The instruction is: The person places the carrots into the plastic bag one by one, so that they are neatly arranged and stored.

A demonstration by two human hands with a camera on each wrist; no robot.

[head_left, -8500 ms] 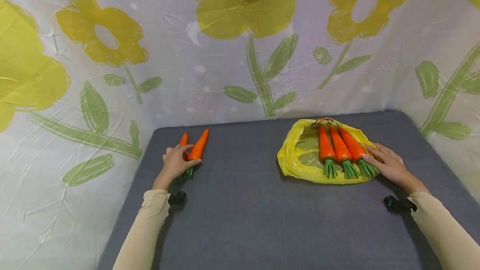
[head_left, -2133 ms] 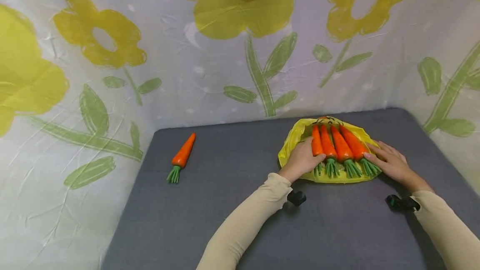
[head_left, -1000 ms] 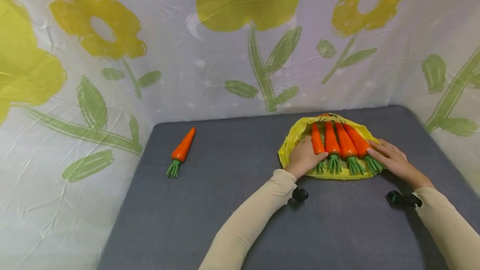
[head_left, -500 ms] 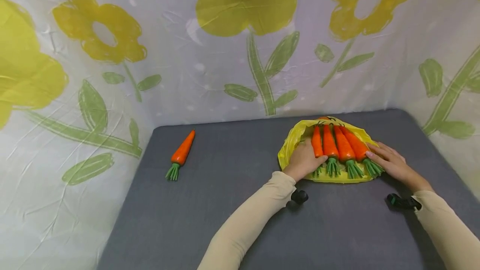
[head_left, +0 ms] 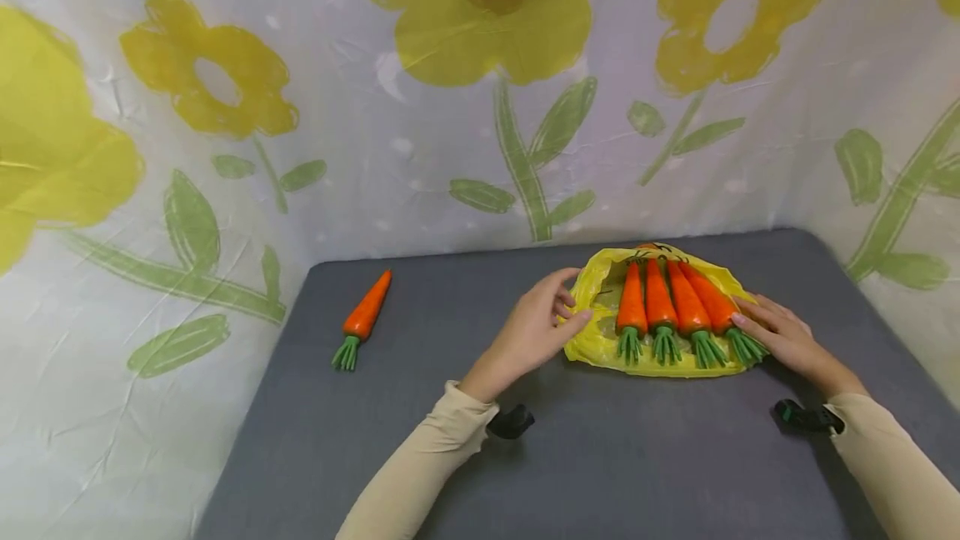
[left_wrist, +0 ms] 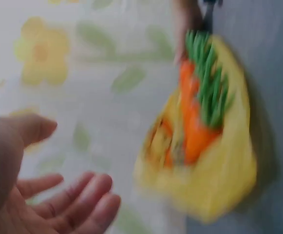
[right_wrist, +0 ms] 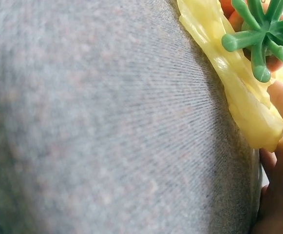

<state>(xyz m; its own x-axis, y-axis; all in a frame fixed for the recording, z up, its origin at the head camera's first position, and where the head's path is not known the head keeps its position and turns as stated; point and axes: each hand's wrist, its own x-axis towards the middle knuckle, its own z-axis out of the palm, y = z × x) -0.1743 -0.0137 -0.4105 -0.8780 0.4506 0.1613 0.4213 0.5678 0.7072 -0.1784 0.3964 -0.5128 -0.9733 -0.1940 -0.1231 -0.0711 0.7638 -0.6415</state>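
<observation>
On the right of the table, in the head view, a yellow plastic bag (head_left: 592,347) lies with its mouth toward me. Several orange carrots (head_left: 661,294) with green tops lie side by side in it, tops at the mouth. My left hand (head_left: 531,327) is just left of the bag, fingers loosely bent and holding nothing; the left wrist view shows this hand (left_wrist: 58,200) apart from the bag (left_wrist: 219,190). My right hand (head_left: 783,338) grips the bag's right edge, thumb by the rightmost carrot. In the right wrist view the bag's edge (right_wrist: 229,73) lies between thumb and fingers.
A single carrot (head_left: 365,315) lies at the left of the dark grey table (head_left: 450,298), its tip pointing away. Behind and beside the table hangs a pale cloth (head_left: 375,182) printed with yellow flowers.
A carrot from the left side now lies leftmost in the bag. My left hand has let go of it and moved left, out of the bag. The right hand stays at the bag's edge.
</observation>
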